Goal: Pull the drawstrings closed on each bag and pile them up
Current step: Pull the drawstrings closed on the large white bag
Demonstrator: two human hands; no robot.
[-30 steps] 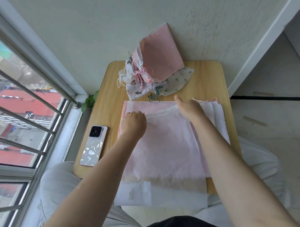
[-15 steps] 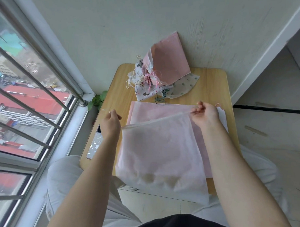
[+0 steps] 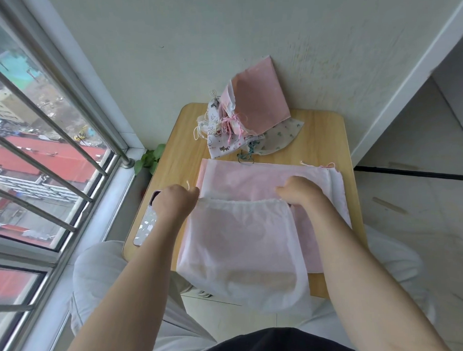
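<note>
both hands pinch the white bag at its gathered top. left hand holds a cord end, right hand grips the other corner

Wooden surface against pale wall. Phone at surface's left edge, partly hidden. Green plant just left of surface. Barred window beyond plant.

Table set against the wall, cinched bags piled at its 12 o'clock edge, flat bags stacked at centre, sheer bag held over them toward 6 o'clock, phone laid at 9 o'clock, window beyond it.
</note>
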